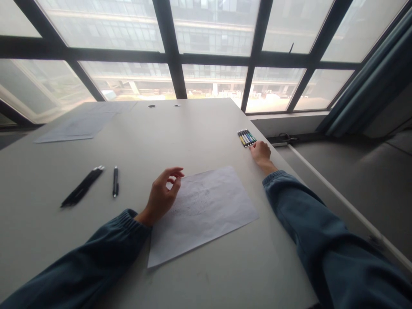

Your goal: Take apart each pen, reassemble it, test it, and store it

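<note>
A white sheet of paper (206,210) with faint pencil-like marks lies at an angle on the table. Over its upper left edge hovers my left hand (162,193), its fingers curved and apart from the thumb, holding nothing. Farther off, near the table's right edge, a row of pens (246,137) lies side by side, with yellow, white, blue and green parts. My right hand (261,152) is at the near right end of that row, fingers curled closed. Its fingertips are partly hidden, so what they pinch cannot be made out.
Left of the paper lie a single black pen (115,182) and a bundle of black pens (83,187). More paper sheets (77,124) rest at the table's far left. The white table (180,137) ends at the right beside the floor, and windows stand behind it.
</note>
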The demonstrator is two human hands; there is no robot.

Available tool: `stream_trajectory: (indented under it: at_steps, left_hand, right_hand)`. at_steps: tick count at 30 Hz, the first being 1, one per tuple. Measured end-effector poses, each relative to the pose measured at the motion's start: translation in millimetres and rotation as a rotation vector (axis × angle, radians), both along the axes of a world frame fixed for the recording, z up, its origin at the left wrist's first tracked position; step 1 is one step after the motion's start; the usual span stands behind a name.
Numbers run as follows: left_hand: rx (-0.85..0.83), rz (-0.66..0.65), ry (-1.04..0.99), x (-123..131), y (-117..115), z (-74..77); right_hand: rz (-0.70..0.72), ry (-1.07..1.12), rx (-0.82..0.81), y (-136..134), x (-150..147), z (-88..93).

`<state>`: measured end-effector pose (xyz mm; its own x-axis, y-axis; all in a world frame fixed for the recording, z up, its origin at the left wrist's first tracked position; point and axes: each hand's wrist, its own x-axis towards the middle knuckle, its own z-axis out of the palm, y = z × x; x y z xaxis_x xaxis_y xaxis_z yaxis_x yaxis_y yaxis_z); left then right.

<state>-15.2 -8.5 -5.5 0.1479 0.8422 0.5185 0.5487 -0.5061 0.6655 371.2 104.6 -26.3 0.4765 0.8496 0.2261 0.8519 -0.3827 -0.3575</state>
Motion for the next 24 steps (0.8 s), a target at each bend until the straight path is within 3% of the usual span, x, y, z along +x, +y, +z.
stream_trajectory:
  at_steps: [24]
  left_hand:
    - [-0.034, 0.019, 0.044, 0.3, -1.0, 3.9]
  right_hand:
    - [0.032, 0.009, -0.005, 0.7, -10.9, 3.6]
